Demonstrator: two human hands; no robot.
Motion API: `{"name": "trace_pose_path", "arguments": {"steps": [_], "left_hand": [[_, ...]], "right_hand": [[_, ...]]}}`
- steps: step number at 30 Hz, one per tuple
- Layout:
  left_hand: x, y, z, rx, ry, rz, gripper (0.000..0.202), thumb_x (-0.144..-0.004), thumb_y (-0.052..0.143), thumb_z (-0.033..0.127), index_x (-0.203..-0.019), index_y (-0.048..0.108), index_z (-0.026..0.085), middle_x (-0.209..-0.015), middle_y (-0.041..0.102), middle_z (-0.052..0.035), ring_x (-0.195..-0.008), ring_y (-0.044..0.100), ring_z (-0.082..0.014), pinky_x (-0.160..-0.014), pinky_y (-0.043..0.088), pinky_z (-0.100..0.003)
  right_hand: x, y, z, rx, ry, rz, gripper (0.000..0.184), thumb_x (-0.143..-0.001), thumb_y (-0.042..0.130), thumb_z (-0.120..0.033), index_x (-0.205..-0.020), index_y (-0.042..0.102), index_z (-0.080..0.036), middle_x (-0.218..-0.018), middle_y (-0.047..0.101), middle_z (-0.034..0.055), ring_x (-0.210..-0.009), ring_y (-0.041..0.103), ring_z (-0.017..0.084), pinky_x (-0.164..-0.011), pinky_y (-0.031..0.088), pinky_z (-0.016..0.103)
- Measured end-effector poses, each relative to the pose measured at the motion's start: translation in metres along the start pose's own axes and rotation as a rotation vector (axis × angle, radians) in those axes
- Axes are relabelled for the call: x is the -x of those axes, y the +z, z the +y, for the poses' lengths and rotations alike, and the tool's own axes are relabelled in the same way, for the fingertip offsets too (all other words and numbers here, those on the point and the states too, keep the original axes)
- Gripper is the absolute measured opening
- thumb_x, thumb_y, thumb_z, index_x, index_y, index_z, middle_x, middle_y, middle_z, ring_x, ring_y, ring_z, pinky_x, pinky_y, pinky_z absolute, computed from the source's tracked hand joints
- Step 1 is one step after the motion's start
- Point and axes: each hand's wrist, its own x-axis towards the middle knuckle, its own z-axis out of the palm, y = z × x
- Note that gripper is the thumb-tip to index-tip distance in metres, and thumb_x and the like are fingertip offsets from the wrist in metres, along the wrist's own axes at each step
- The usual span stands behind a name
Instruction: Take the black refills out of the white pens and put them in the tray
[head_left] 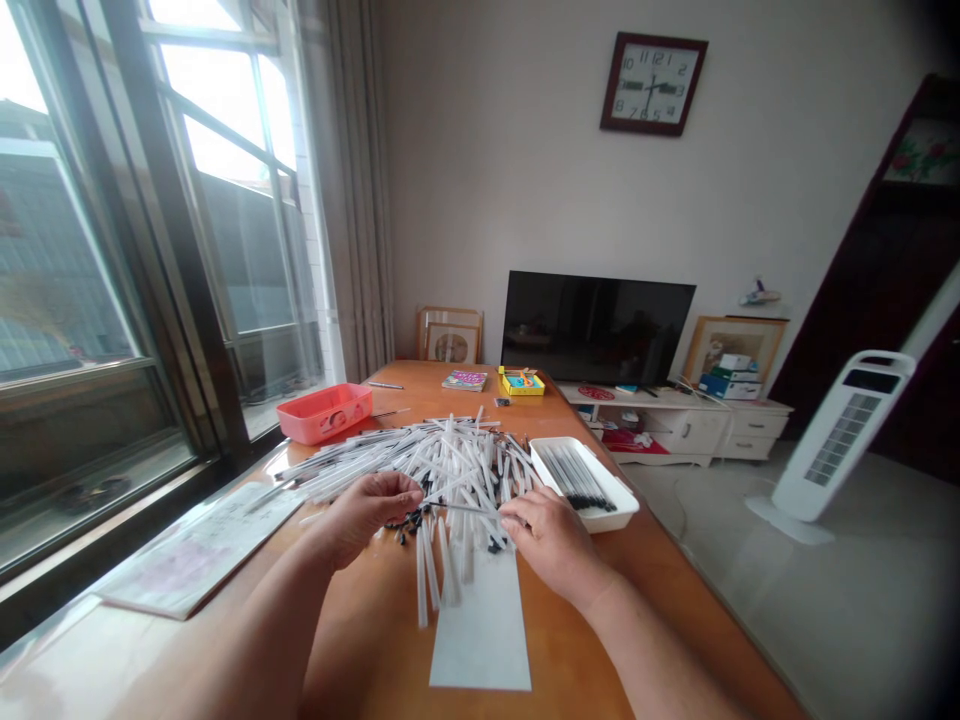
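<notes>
A big heap of clear plastic pen barrels [442, 462] lies on the wooden table [585, 640]. Both my hands hover over its near edge. My left hand [367, 510] is closed in a pinch on one end of a thin pen refill [461, 507]. My right hand [551, 540] is curled shut on the other end, knuckles up. Small black pen caps [409, 520] are scattered under my left hand. A white sheet [484, 630] lies on the table below the hands.
A white tray [592, 490] of finished black pens sits right of the heap. A pink tray [325, 412] stands at the far left. Papers [202, 550] lie by the window. A yellow box [523, 381] and a book [465, 380] sit at the far end. A tower fan [836, 440] stands on the floor.
</notes>
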Motion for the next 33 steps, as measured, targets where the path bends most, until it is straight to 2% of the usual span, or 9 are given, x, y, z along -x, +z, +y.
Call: {"name": "trace_pose_path", "arguments": {"steps": [5, 9, 14, 18, 21, 24, 26, 30, 33], "left_hand": [[-0.006, 0.029, -0.006, 0.007, 0.070, 0.093, 0.030, -0.076, 0.076, 0.044, -0.077, 0.063, 0.017, -0.067, 0.060, 0.0011, -0.060, 0.045, -0.0105, -0.059, 0.034, -0.024], [-0.010, 0.044, -0.015, 0.012, 0.080, 0.158, 0.031, -0.078, 0.074, 0.046, -0.079, 0.067, 0.016, -0.072, 0.067, -0.0028, -0.062, 0.050, -0.0118, -0.061, 0.038, -0.025], [-0.012, 0.051, -0.018, 0.096, 0.062, 0.182, 0.039, -0.074, 0.078, 0.046, -0.098, 0.077, 0.016, -0.090, 0.075, -0.0093, -0.083, 0.065, -0.0204, -0.079, 0.047, -0.032], [-0.007, 0.056, -0.013, 0.027, 0.083, 0.180, 0.042, -0.076, 0.076, 0.046, -0.108, 0.077, 0.019, -0.098, 0.077, -0.0094, -0.096, 0.066, -0.0252, -0.090, 0.047, -0.036], [0.000, 0.059, -0.006, -0.028, 0.114, 0.113, 0.049, -0.079, 0.073, 0.047, -0.121, 0.073, 0.022, -0.108, 0.076, -0.0091, -0.108, 0.063, -0.0273, -0.099, 0.044, -0.040], [0.005, 0.061, -0.001, -0.023, 0.094, 0.018, 0.059, -0.079, 0.074, 0.046, -0.133, 0.064, 0.025, -0.119, 0.072, -0.0093, -0.114, 0.061, -0.0271, -0.102, 0.042, -0.041], [0.006, 0.060, 0.001, 0.005, 0.073, 0.006, 0.066, -0.078, 0.075, 0.046, -0.139, 0.059, 0.026, -0.120, 0.072, -0.0099, -0.112, 0.062, -0.0260, -0.100, 0.044, -0.040], [0.003, 0.049, 0.003, 0.070, 0.092, 0.119, 0.073, -0.077, 0.076, 0.047, -0.142, 0.054, 0.022, -0.107, 0.074, -0.0098, -0.103, 0.065, -0.0246, -0.094, 0.046, -0.037], [-0.002, 0.031, 0.004, 0.095, 0.115, 0.245, 0.068, -0.074, 0.077, 0.048, -0.134, 0.062, 0.019, -0.107, 0.075, -0.0107, -0.108, 0.065, -0.0262, -0.096, 0.045, -0.036]], "right_hand": [[0.001, 0.002, -0.008, -0.035, 0.003, -0.008, 0.011, -0.089, 0.065, -0.027, -0.095, 0.074, -0.029, -0.092, 0.072, 0.0004, -0.094, 0.059, 0.020, -0.087, 0.040, 0.030], [0.001, 0.003, -0.011, -0.031, 0.031, -0.011, 0.011, -0.087, 0.065, -0.024, -0.094, 0.073, -0.027, -0.092, 0.072, 0.0010, -0.095, 0.060, 0.021, -0.088, 0.040, 0.031], [0.001, 0.005, -0.012, -0.030, 0.056, -0.037, 0.011, -0.088, 0.063, -0.024, -0.092, 0.072, -0.026, -0.092, 0.073, 0.0016, -0.094, 0.062, 0.021, -0.087, 0.041, 0.031], [0.002, 0.007, -0.014, -0.045, 0.074, -0.056, 0.008, -0.088, 0.062, -0.024, -0.089, 0.070, -0.025, -0.089, 0.072, 0.0018, -0.091, 0.063, 0.021, -0.082, 0.042, 0.030], [0.003, 0.009, -0.014, -0.045, 0.112, -0.077, 0.008, -0.087, 0.062, -0.027, -0.087, 0.069, -0.024, -0.084, 0.071, 0.0026, -0.085, 0.064, 0.021, -0.077, 0.042, 0.028], [0.003, 0.012, -0.012, -0.052, 0.138, -0.094, 0.009, -0.088, 0.061, -0.029, -0.089, 0.069, -0.024, -0.082, 0.069, 0.0030, -0.081, 0.064, 0.020, -0.073, 0.042, 0.027], [0.004, 0.014, -0.010, -0.060, 0.135, -0.092, 0.010, -0.089, 0.060, -0.029, -0.090, 0.068, -0.024, -0.081, 0.069, 0.0027, -0.080, 0.064, 0.020, -0.073, 0.042, 0.027], [0.004, 0.014, -0.009, -0.068, 0.126, -0.074, 0.010, -0.089, 0.060, -0.029, -0.088, 0.068, -0.024, -0.080, 0.069, 0.0020, -0.078, 0.063, 0.019, -0.071, 0.041, 0.026], [0.003, 0.012, -0.009, -0.073, 0.124, -0.059, 0.011, -0.089, 0.060, -0.030, -0.089, 0.069, -0.024, -0.080, 0.068, 0.0022, -0.078, 0.063, 0.019, -0.071, 0.042, 0.027]]}}
